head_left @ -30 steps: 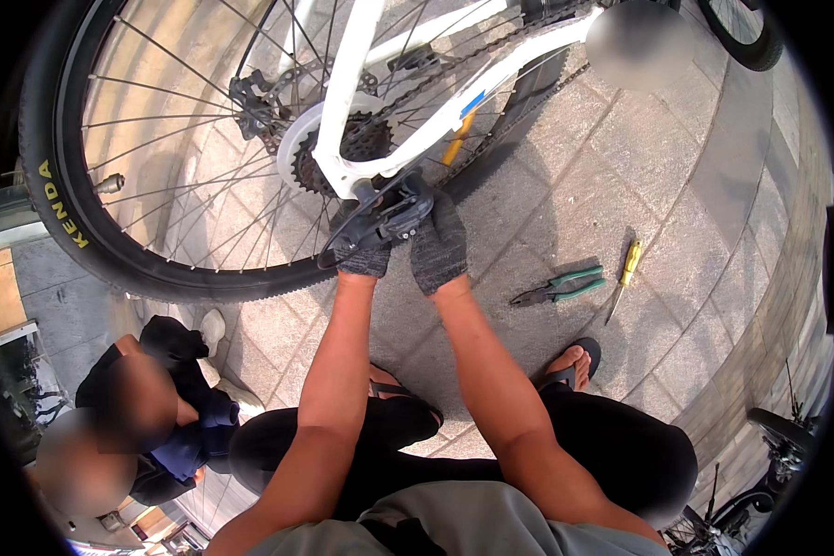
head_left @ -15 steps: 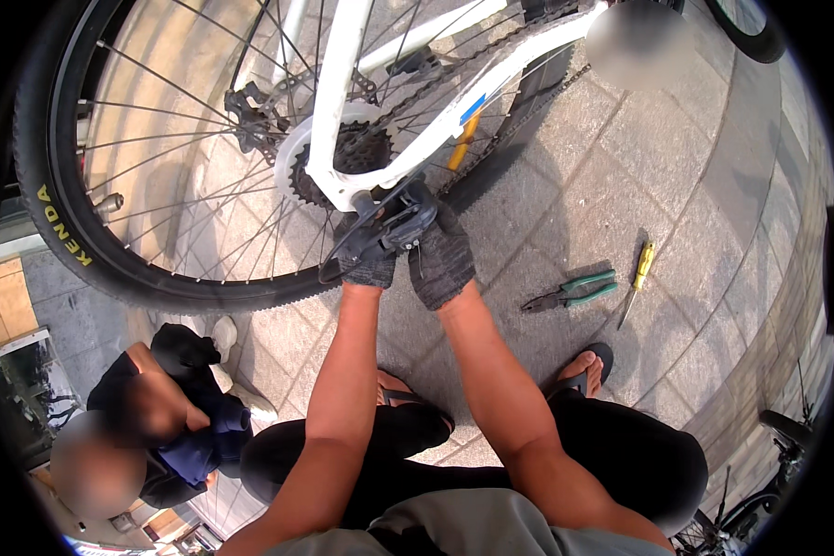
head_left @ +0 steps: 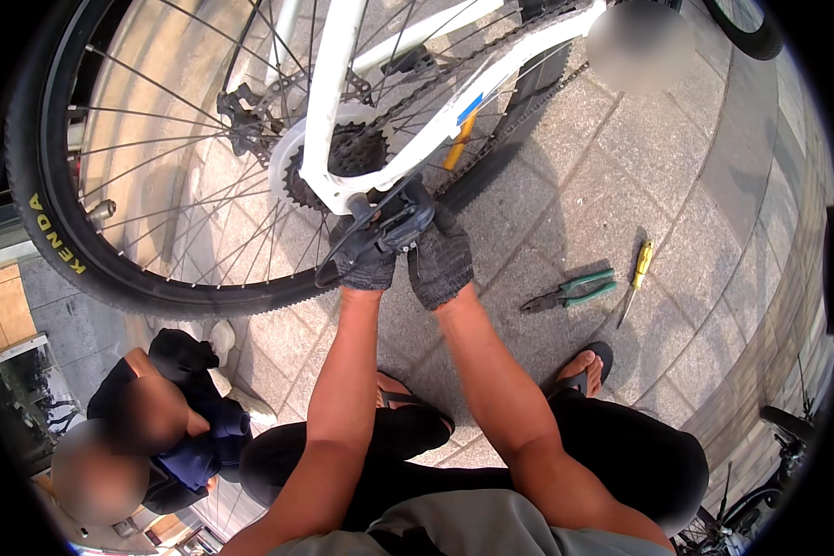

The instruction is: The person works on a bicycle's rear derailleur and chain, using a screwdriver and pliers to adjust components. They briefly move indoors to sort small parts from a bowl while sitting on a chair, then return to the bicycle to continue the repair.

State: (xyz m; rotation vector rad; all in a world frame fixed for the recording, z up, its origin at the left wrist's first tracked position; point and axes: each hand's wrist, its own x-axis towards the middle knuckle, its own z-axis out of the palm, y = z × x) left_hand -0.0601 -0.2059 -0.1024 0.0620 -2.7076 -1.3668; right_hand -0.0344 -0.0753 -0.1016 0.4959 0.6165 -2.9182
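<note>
My left hand (head_left: 361,259) and my right hand (head_left: 435,259), both in dark grey gloves, grip the black rear derailleur (head_left: 403,222) below the dropout of a white bicycle frame (head_left: 331,111). The fingertips are partly hidden behind it. Just above are the cassette (head_left: 352,146) with its pale guard disc, the chain (head_left: 434,85) and the spoked rear wheel, whose black tire (head_left: 130,287) curves past my left hand. To the right, green-handled pliers (head_left: 570,289) and a yellow screwdriver (head_left: 643,264) lie on the paving.
Other people (head_left: 185,445) in dark clothes are low at the left. My feet in flip-flops (head_left: 584,371) rest on the grey paving (head_left: 658,148). A black wheel (head_left: 746,23) shows at upper right, and more bicycle parts (head_left: 783,435) at lower right.
Both hands stay on the derailleur with little visible movement. The ground, tools and people have shifted slightly right and down in the picture, and the bicycle slightly left.
</note>
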